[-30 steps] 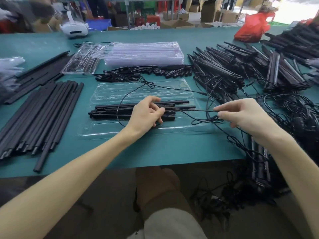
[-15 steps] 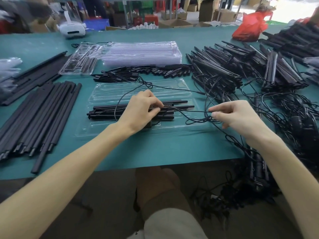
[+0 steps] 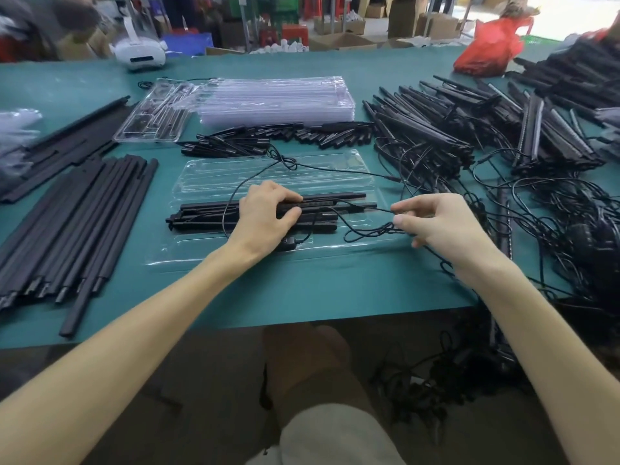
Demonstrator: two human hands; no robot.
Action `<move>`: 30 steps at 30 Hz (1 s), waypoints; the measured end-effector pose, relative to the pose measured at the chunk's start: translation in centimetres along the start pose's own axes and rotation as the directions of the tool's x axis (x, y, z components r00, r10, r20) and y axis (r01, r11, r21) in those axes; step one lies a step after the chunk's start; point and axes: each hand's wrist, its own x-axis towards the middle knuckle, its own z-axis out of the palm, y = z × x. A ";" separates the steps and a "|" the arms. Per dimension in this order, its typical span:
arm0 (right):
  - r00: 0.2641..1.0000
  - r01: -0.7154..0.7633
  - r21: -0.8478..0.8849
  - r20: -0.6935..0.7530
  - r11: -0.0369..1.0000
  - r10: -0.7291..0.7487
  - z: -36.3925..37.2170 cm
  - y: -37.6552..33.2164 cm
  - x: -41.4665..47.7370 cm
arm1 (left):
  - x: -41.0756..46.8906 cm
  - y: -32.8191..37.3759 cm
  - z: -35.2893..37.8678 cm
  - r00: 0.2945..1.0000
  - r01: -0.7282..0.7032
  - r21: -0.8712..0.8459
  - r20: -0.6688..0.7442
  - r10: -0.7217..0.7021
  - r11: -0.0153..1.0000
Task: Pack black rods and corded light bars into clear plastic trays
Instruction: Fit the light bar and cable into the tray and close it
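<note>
A clear plastic tray (image 3: pixel 214 179) lies open on the green table (image 3: pixel 302 297) in front of me. Across its middle lies a bundle of black rods and light bars (image 3: pixel 201 218). My left hand (image 3: pixel 265 219) grips that bundle from above, fingers curled over it. My right hand (image 3: pixel 436 223) pinches a thin black cord (image 3: pixel 365 234) that runs from the bundle and loops at the tray's right end. A small inline switch (image 3: pixel 288 242) on the cord lies just below my left hand.
Long black rods (image 3: pixel 77 223) lie at the left. A stack of clear trays (image 3: pixel 275 99) and short black pieces (image 3: pixel 285 135) sit behind the tray. Corded light bars (image 3: pixel 469 129) and tangled cords (image 3: pixel 553 236) fill the right side. A red bag (image 3: pixel 486 52) is far right.
My right hand has moved left toward the tray, gathering the cord into a looser loop. My left hand has stayed on the bundle and shifted slightly up it.
</note>
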 end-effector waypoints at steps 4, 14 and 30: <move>0.999 0.018 0.020 0.029 1.000 -0.019 2.1 -0.4 0.2 | 0.1 -0.1 0.1 1.000 0.019 -0.029 -0.008 -0.020 0.999; 1.000 0.027 -0.355 -0.004 0.935 -0.030 4.5 -1.5 2.5 | 0.1 -0.2 0.3 0.999 0.026 -0.003 -0.038 -0.026 1.000; 0.983 0.054 -0.321 -0.149 0.946 -0.107 7.4 -1.1 2.5 | 0.0 -0.8 -0.5 0.999 0.046 -0.224 0.003 -0.046 0.974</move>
